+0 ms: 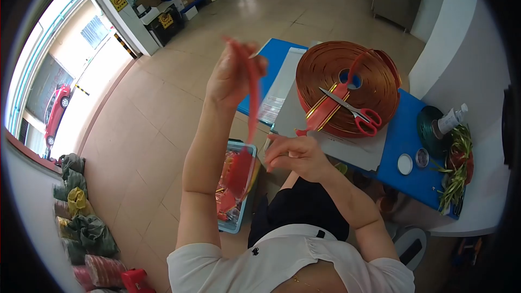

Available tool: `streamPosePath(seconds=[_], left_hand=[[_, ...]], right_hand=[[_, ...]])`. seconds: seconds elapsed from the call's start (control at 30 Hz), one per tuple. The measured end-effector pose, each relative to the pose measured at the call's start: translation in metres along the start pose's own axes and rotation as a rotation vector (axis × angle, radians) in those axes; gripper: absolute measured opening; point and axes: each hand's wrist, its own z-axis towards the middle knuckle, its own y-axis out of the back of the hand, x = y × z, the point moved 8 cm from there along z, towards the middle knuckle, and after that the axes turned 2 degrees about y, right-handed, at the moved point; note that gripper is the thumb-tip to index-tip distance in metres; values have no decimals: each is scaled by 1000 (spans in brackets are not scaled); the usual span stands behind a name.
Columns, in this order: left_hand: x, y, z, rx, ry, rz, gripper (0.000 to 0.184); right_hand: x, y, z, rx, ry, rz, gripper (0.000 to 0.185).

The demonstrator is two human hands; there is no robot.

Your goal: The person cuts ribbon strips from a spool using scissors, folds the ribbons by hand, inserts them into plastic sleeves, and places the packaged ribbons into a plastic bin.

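Raised at the centre, my left hand [236, 73] is closed on a red ribbon [253, 97], which hangs down blurred by motion. Its lower part, a wider red piece [237, 173], dangles over a light blue basket [234, 227] of red and gold ribbon pieces. To the right of the hanging ribbon is my right hand [298, 157], thumb and fingers drawn together; whatever lies between the fingertips is too small to make out. Beyond it, scissors [364, 118] with red handles and a red ribbon with gold edges [328, 109] lie on a large ribbon roll [320, 68].
The roll rests on a blue table [399, 144] with a grey board [347, 154]. A dark green reel [429, 125], white bottle [453, 119], small round tin [422, 157] and plant [460, 168] stand at its right. Bags [97, 233] line the left wall.
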Motion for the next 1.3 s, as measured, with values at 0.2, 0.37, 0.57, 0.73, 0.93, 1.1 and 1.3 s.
streamPosePath(seconds=[0.2, 0.37, 0.57, 0.73, 0.93, 1.1, 1.3], left_hand=[[-5, 23, -33, -68, -109, -196, 21], [8, -16, -5, -47, 26, 102, 21], [-24, 3, -8, 42, -108, -133, 18], [26, 53, -78, -133, -47, 134, 20], [73, -3, -93, -194, 404, 101, 74], [91, -24, -108, -337, 702, 366, 49], [10, -25, -32, -422, 378, 135, 25]], right_hand=[[23, 19, 15, -519, 20, 47, 34], [-22, -7, 40, -314, 5, 252, 34], [0, 4, 7, -441, -75, 355, 16], [108, 41, 10, -618, 469, -48, 6], [114, 56, 26, -640, 54, -297, 9], [101, 60, 47, -624, 130, -157, 29], [-46, -43, 14, -243, -183, 549, 57]])
